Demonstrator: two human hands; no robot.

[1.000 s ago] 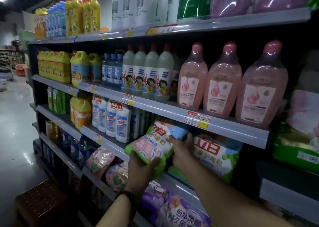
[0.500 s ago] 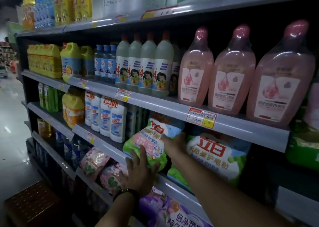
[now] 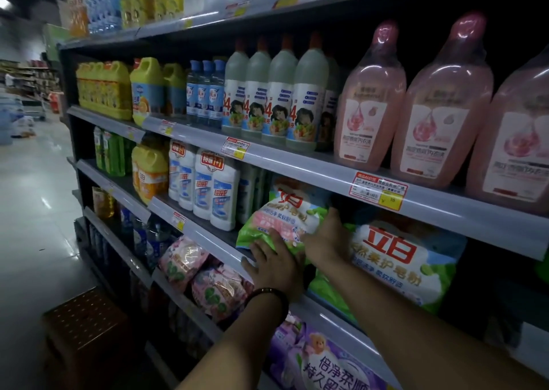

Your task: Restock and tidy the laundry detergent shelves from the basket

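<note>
**Powder bag at the shelf lip, both hands on it**

Your left hand lay flat on the lower front of the green, white and pink soft plastic detergent powder bag, fingers spread, pressing it. Your right hand was against the bag's right side. Its fingertips were hidden by the bag, so I can't tell whether they were curled or flat.

The bag sat on the third shelf down and leaned back, its bottom left corner hanging over the grey metal shelf rail. Its top was tucked close under the rail above, near the red and yellow price tag.

Tight on both sides:
- left: the tall white plastic bottles with blue labels were just beside the bag
- right: the larger bag of the same print was touching your right wrist

The space behind the bag was dark, depth unreadable. The shiny aisle floor lay on your left.

The purple printed bag on the shelf below was cut off by the frame bottom. The brown perforated plastic thing on the floor was too dim to tell stool from crate.
</note>
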